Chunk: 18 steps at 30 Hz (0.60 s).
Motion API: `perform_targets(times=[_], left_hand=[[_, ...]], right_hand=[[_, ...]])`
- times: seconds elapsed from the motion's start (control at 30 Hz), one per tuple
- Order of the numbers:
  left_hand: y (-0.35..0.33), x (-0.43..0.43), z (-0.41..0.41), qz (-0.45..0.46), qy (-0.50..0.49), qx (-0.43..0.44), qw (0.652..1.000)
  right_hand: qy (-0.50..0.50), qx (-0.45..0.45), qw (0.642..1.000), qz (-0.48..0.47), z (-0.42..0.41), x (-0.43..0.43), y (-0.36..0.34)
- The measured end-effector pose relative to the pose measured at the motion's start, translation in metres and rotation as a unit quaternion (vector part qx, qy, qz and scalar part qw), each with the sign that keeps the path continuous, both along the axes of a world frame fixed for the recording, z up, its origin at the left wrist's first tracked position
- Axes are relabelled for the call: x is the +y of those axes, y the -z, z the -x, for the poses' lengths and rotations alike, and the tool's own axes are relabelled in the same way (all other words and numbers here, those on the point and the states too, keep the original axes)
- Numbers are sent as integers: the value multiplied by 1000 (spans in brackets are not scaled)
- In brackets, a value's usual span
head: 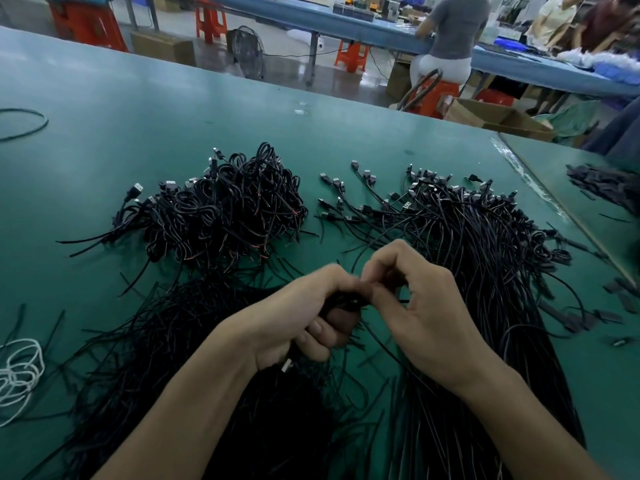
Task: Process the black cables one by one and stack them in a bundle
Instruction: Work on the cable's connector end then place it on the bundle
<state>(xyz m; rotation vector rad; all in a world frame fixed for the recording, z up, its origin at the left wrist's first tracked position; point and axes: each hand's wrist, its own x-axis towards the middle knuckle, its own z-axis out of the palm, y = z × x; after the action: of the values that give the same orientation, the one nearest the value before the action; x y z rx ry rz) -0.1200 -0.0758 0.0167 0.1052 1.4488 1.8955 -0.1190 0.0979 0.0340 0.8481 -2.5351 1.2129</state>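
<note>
We see soft, even overhead light on the green worktop point(173, 109), with a pale sheen beyond the coiled cable heap point(225, 209) and only faint shadows. Nearer than that heap, the fingers point(384, 261) smear with motion blur, and the black cables point(277, 427) merge into one dark mass. Far beyond the heap, the worktop's edge bows from wide-angle distortion and the background goes soft.

Green table point(138, 109) strewn with black cables point(225, 209)

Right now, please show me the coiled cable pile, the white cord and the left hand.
coiled cable pile point(225, 209): head view, middle of the heap.
white cord point(16, 375): head view, its tangled loops.
left hand point(299, 306): head view, back of the hand.
</note>
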Motion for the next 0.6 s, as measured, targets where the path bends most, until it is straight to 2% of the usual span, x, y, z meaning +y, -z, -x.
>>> perform_targets(times=[0.1,0.2,0.3,0.37,0.6], left_hand=[[1,0,-4,44,42,49,997],[2,-3,-7,65,63,53,994],[-1,-4,-8,97,86,69,989],[0,-2,-7,113,96,70,986],[1,-2,-8,112,122,60,984]], right_hand=[[-15,4,1000,-19,-1,0,-2],[-41,5,997,-60,-4,3,-4],[-50,-68,991,-100,-1,6,-7],[-48,-84,987,-130,1,8,-11],[-82,-105,978,-160,8,12,-28]])
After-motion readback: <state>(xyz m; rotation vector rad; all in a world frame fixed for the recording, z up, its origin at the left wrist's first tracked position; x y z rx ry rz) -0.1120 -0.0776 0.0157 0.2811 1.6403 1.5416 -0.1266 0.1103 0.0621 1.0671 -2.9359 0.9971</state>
